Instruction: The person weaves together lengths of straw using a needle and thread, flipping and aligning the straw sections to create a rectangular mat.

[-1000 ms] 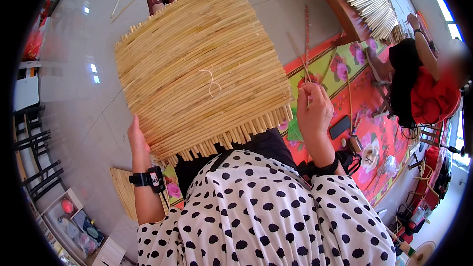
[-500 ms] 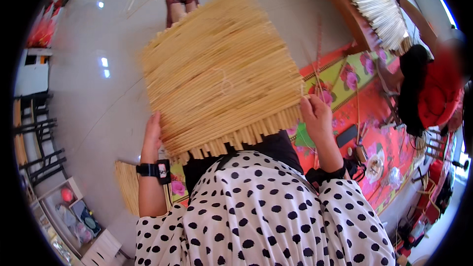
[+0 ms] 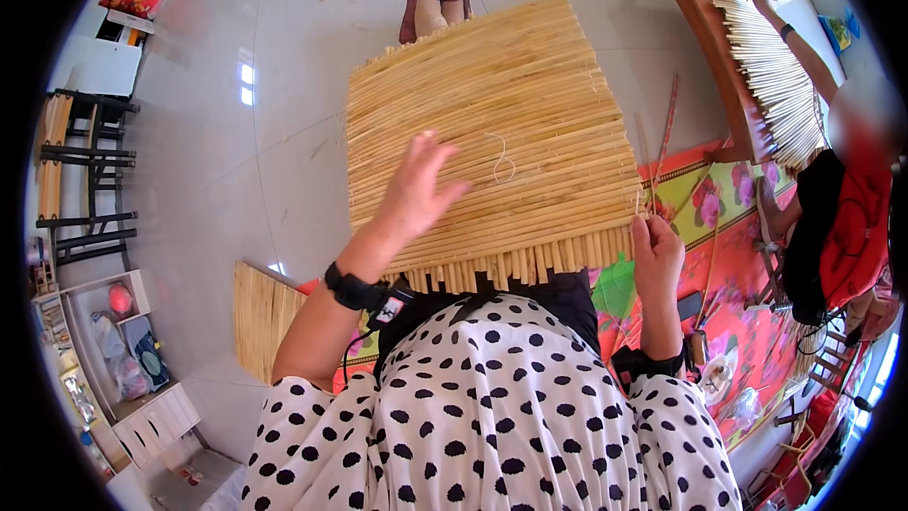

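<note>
A woven mat of pale yellow reed stalks (image 3: 482, 104) lies across my lap, its uneven stalk ends facing me. A loose loop of white thread (image 3: 505, 163) rests on top of it. My left hand (image 3: 416, 191) hovers over or lightly touches the mat's left half, fingers apart and holding nothing. At the mat's right edge, my right hand (image 3: 658, 248) has thumb and fingers pinched together on the corner. A thin pale bit sticks up beside its fingertips, too small to name.
Another person's arm (image 3: 804, 61) reaches over a similar reed mat (image 3: 771, 76) on a wooden table (image 3: 705, 33). More reeds (image 3: 265, 322) lie at left. A flowered red cloth (image 3: 728, 265) spreads at right. Folded black-framed stools (image 3: 90, 180) and a white cabinet (image 3: 156, 426) stand far left.
My left hand has let go of the mat's left edge and moved in over its surface. The view has shifted, so the mat sits further right. My right hand stays at the right edge.
</note>
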Demonstrator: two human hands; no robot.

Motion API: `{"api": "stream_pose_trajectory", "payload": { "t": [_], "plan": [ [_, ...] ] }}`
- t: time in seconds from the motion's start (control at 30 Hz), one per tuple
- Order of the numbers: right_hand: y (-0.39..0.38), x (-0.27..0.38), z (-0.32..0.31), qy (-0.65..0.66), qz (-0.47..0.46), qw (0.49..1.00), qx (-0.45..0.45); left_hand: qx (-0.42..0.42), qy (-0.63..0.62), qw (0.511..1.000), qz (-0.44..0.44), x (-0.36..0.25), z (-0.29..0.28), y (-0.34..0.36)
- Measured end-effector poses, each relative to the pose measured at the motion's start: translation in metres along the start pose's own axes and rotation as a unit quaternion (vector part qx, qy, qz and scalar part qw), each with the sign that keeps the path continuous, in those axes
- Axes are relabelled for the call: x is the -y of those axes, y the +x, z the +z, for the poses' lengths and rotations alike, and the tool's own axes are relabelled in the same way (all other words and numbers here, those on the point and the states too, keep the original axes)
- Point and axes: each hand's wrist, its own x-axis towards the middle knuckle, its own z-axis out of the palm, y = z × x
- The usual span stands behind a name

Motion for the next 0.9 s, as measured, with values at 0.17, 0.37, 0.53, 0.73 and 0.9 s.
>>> {"api": "stream_pose_trajectory", "payload": {
  "t": [0.17, 0.37, 0.53, 0.73, 0.9],
  "plan": [
    [0.001, 0.001, -0.001, -0.02, -0.012, 1.0, -0.008, 0.015, -0.087, 0.996, 0.001, -0.031, 0.029, 0.016],
    [0.004, 0.011, -0.001, -0.1, -0.095, 0.986, -0.093, -0.059, -0.115, 0.992, 0.006, -0.033, 0.044, 0.011],
    [0.008, 0.067, -0.002, -0.121, -0.28, 0.942, -0.142, -0.08, -0.105, 0.991, -0.025, -0.035, 0.048, 0.009],
    [0.015, 0.103, 0.021, 0.002, -0.278, 0.953, 0.123, -0.064, -0.114, 0.99, -0.058, -0.041, 0.047, 0.011],
    [0.026, 0.083, 0.048, 0.029, -0.257, 0.947, 0.191, 0.07, -0.224, 0.96, -0.152, -0.018, 0.027, 0.017]
  ]
}}
